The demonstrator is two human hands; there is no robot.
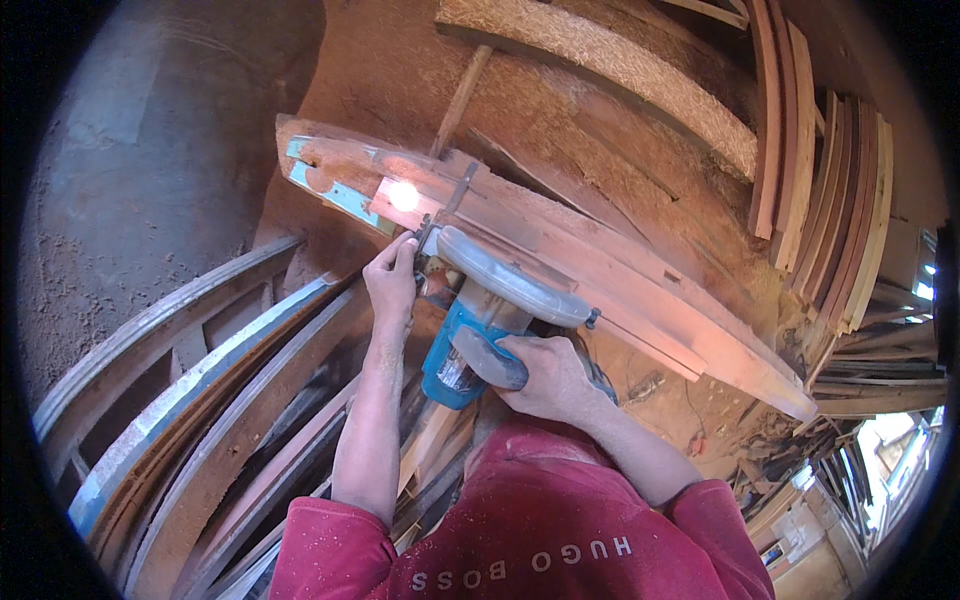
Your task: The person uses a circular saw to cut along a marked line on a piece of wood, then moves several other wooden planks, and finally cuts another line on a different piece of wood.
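A blue circular saw (455,365) with a grey blade guard (515,283) rests on a long wooden workpiece (600,280). My right hand (555,378) wraps round its dark rear handle. At the saw's front, my left hand (392,275) pinches the edge near a flat metal guide bar (462,187), which reaches across the wood; the exact part between the fingertips is too small to make out. A narrow strip of wood (640,345) lies along the near side of the workpiece. The blade is hidden under the guard.
Curved timber pieces (225,430) are stacked at the lower left. A thick curved beam (620,70) lies on the sawdust-covered ground (570,130) beyond, and several curved boards (850,210) lean at the right. A turquoise-painted piece (335,195) sits at the workpiece's left end.
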